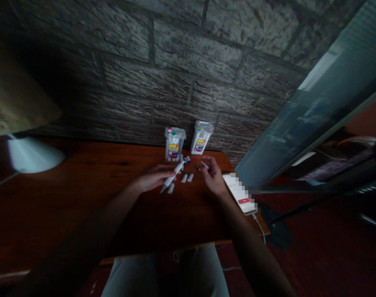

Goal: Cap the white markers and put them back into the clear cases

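My left hand [157, 177] is closed around a white marker [172, 177], which slants with its bare narrow tip toward the lower left. In my right hand [213, 176], thumb and fingers pinch a small white piece [204, 165] that looks like a marker cap; the fingers partly cover it. Between the hands, several loose marker caps lie on the wooden table, among them a pale cap [184, 178], a pinkish one [190, 177] and a dark-ended one [188, 159]. Another cap [171, 188] lies just below the held marker.
Two clear plastic boxes of markers, a left box [175, 144] and a right box [202, 138], stand by the stone wall [194, 62]. A phone [239, 192] with a cable lies at the table's right edge. A lamp [35, 154] stands on the left of the wooden table [83, 189].
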`<state>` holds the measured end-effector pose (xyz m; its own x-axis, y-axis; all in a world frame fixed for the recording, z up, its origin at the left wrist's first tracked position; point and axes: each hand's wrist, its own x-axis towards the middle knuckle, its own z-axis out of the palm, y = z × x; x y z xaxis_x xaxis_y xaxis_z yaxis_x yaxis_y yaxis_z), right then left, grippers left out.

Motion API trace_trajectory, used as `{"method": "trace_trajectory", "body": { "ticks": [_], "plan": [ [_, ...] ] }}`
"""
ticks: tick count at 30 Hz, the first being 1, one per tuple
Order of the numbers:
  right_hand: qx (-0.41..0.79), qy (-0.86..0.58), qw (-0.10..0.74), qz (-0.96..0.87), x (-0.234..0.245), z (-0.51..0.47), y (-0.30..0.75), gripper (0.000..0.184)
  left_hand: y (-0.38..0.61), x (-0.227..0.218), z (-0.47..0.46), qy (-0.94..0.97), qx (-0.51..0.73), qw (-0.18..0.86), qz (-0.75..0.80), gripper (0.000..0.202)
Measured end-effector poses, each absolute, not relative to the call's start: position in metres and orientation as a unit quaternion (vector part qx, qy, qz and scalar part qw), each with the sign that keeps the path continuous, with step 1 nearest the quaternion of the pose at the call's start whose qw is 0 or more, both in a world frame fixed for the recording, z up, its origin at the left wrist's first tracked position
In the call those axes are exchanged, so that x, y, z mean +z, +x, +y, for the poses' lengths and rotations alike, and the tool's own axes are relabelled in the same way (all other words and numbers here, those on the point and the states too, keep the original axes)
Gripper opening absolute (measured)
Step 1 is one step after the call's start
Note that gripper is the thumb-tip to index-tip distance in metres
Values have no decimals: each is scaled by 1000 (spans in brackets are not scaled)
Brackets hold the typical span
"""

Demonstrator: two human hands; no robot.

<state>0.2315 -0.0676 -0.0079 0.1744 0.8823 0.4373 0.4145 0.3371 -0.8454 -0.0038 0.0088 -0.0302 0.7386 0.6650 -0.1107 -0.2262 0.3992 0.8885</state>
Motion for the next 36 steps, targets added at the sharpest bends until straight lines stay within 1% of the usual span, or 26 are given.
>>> {"method": "trace_trajectory", "body": {
  "ticks": [2,4,8,12,16,19,22,25,31,36],
  "plan": [
    [277,-521,596,-544,-5,-66,234,42,-4,-29,7,490,240,807,227,36],
    [350,-496,611,-508,-2,-67,232,42,-5,-27,6,504,213,806,226,38],
    [471,-439,596,-479,2,-72,221,40,-4,-27,3,523,194,798,229,33],
    [526,-429,560,-475,-1,-74,217,38,-3,-27,3,539,185,789,231,32],
    [559,-426,502,-505,-9,-73,216,37,-3,-26,2,575,186,761,237,33],
    [576,-411,483,-515,-12,-71,214,35,-3,-24,0,597,184,744,238,36],
    [576,-404,489,-516,-12,-71,213,34,-2,-23,-1,608,189,732,241,37],
    [570,-397,493,-524,-9,-75,211,29,-2,-23,-1,619,210,719,237,38],
    [561,-412,471,-542,-6,-82,204,30,0,-23,-1,612,228,718,241,47],
    [525,-438,516,-516,-8,-76,208,30,5,-28,-1,606,234,730,213,49]
  ]
}}
